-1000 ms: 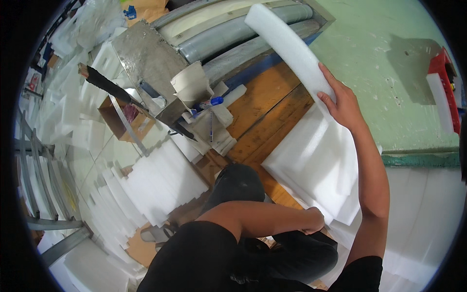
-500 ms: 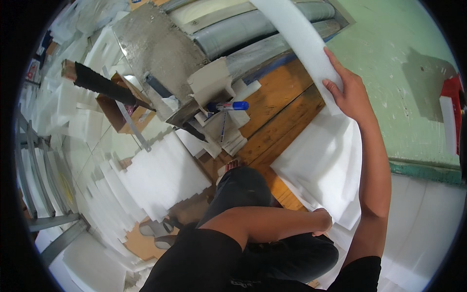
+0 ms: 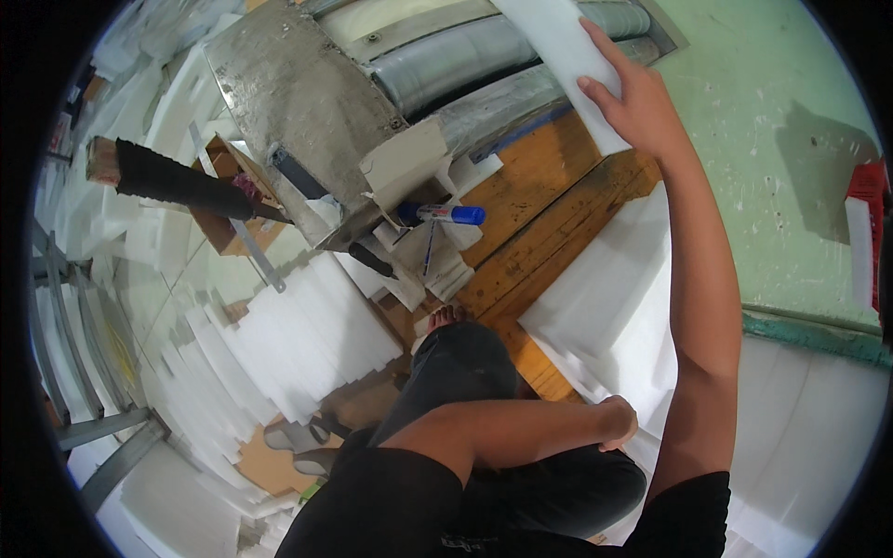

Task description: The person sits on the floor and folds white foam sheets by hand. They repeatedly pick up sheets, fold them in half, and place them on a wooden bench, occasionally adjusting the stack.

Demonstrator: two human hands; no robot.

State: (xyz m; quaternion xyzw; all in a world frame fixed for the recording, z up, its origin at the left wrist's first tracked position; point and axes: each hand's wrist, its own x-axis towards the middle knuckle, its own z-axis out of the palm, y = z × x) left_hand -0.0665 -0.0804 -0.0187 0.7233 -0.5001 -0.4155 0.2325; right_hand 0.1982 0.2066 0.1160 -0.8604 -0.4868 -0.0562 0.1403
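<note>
My right hand (image 3: 637, 102) reaches forward and grips the near part of a long white foam strip (image 3: 556, 51), with the thumb toward its left side. The strip runs away over metal rollers (image 3: 470, 65), and its near end is above the wooden board (image 3: 549, 223). My left forearm crosses my lap, and my left hand (image 3: 617, 424) is bent at the wrist by my knee. Its fingers are mostly hidden. Between the board and my right forearm lies a stack of white foam sheets (image 3: 609, 298).
A dark-wrapped handle (image 3: 177, 181) sticks out left of a worn metal plate (image 3: 298, 84). Blue-capped markers (image 3: 451, 215) sit in a cardboard holder. Stacked white foam pieces (image 3: 307, 335) stand at left. On the green surface (image 3: 772, 84) lies a red object (image 3: 865, 223) at far right.
My right hand has moved forward and slightly left, carrying the foam strip farther over the rollers. The strip's near end has left the foam stack. My left hand has stayed in place.
</note>
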